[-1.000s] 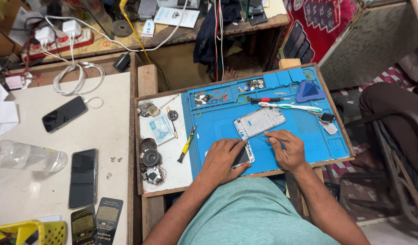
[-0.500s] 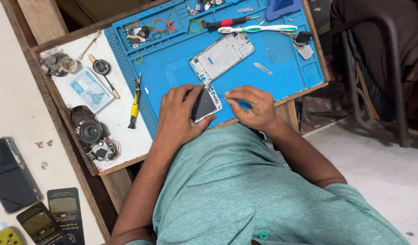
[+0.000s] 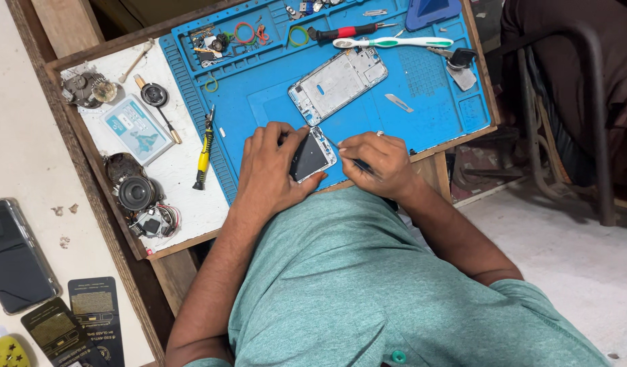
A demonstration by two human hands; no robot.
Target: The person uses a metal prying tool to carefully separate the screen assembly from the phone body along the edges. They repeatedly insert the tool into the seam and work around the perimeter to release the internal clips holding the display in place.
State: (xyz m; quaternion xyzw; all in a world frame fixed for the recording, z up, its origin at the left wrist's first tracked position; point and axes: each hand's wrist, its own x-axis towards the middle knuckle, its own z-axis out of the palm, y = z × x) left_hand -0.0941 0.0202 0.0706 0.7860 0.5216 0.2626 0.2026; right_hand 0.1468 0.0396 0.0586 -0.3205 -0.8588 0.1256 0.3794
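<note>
Small dark phone part held at the blue silicone work mat's (image 3: 273,102) near edge.

Left hand (image 3: 273,170) clasps the small dark rectangular phone part (image 3: 309,156); right hand (image 3: 375,163), fingers closed, pinches a thin metal tool (image 3: 332,143) touching its right edge.

Hidden and cut-off parts at the repair counter

The left hand (image 3: 273,170) covers the near half of the small phone part (image 3: 312,155), so its lower edge and the grip beneath cannot be made out. The right hand (image 3: 375,162) closes over a thin tool (image 3: 334,144); only the tip shows, and its handle is buried in the fist. The small bits in the blue mat's (image 3: 259,102) top compartments are too tiny to identify, and several are cut by the top edge, as is the blue triangular piece (image 3: 432,10). At the lower left, the dark phone (image 3: 11,255) and the yellow object (image 3: 7,351) run off the frame. The person's shirt hides the counter's near edge.
</note>
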